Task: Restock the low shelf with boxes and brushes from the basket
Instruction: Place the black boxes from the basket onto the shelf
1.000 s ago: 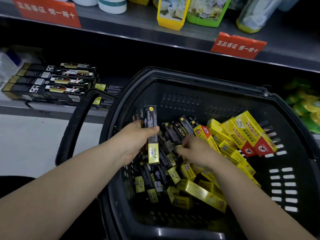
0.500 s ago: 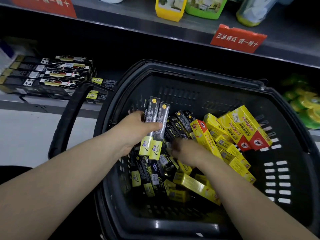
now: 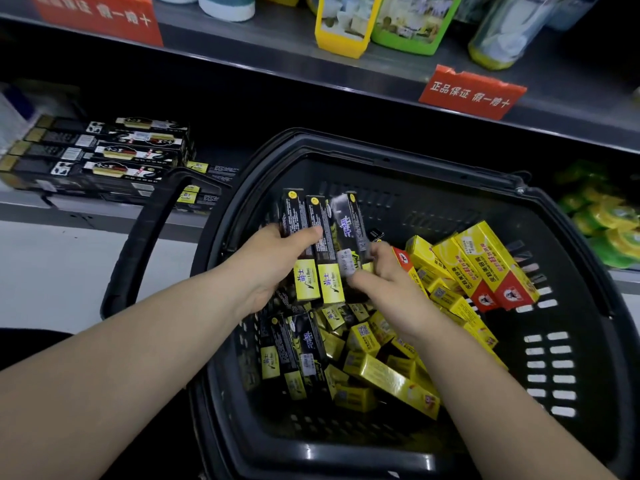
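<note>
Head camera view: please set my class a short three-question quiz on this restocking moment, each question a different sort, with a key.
1. True or false: the left hand holds two slim black-and-yellow cardboard boxes over the black plastic basket.
2. The long yellow-and-red boxes lie: A) in the left hand; B) in the basket's right side; C) in the right hand.
3. Fill the gap: the right hand holds a third black-and-yellow box to the ____ of the left hand's two.
Key: 1 true; 2 B; 3 right.
</note>
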{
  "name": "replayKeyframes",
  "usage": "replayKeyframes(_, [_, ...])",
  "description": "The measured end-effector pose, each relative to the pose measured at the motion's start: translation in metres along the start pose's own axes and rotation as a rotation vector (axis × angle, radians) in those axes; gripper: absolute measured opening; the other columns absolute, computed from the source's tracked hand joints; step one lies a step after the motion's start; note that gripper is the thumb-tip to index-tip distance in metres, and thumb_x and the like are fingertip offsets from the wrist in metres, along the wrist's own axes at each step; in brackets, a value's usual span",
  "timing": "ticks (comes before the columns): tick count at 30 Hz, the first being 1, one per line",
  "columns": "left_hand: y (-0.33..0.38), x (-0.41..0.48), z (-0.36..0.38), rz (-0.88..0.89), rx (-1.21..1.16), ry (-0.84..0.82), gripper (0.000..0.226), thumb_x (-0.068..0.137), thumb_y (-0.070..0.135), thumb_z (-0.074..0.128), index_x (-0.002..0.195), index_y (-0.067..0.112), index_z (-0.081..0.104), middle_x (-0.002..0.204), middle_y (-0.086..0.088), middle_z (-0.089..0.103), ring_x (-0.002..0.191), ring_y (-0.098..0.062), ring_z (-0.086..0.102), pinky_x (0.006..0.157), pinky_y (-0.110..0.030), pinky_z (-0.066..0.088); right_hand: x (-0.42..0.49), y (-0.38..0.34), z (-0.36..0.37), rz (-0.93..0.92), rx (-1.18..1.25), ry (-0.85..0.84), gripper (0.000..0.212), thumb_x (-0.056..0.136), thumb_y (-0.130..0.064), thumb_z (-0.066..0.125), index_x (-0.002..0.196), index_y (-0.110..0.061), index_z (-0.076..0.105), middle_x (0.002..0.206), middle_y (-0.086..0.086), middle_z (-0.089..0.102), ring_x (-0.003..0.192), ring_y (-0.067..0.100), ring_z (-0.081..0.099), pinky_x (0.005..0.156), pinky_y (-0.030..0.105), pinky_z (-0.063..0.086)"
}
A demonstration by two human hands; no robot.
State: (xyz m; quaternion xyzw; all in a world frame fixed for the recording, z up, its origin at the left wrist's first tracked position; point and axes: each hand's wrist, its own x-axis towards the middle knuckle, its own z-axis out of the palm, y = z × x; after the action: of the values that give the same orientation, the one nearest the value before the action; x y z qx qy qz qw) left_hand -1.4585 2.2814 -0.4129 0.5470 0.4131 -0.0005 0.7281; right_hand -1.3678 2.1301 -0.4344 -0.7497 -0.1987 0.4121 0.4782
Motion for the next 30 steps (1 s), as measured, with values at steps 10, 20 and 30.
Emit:
replayKeyframes(10, [0.010, -0.009, -0.001, 0.087, 0.037, -0.051, 0.073, 0.041, 0.041, 0.085, 0.107, 0.027, 0.057, 0.090, 0.008, 0.073, 0.083, -0.009, 0.069, 0.076, -0.030, 0.054, -0.003, -0.012, 0.010, -0.106, 0.274, -0.030, 0.019, 0.093, -0.038, 0.047, 0.082, -0.024, 0.052, 0.084, 0.005, 0.054, 0.080, 0.016, 0.054, 0.066, 0.021, 0.050])
replayKeyframes(20, [0.030, -0.011, -0.011, 0.246, 0.130, 0.015, 0.083, 0.053, 0.021, 0.089, 0.126, 0.020, 0.048, 0.099, 0.009, 0.066, 0.086, -0.001, 0.063, 0.085, -0.021, 0.049, 0.008, -0.002, 0.015, 0.022, 0.065, -0.046, 0.021, 0.100, -0.020, 0.039, 0.106, -0.008, 0.055, 0.103, 0.011, 0.067, 0.086, 0.017, 0.063, 0.076, 0.026, 0.054])
replayKeyframes(30, [0.042, -0.022, -0.035, 0.313, 0.071, 0.046, 0.061, 0.057, 0.017, 0.087, 0.105, 0.029, 0.052, 0.094, 0.010, 0.066, 0.067, 0.012, 0.063, 0.052, -0.001, 0.042, 0.015, 0.015, 0.047, 0.128, -0.806, -0.166, 0.041, 0.084, -0.031, 0.067, 0.118, -0.016, 0.051, 0.099, -0.002, 0.064, 0.095, 0.020, 0.064, 0.070, 0.022, 0.045])
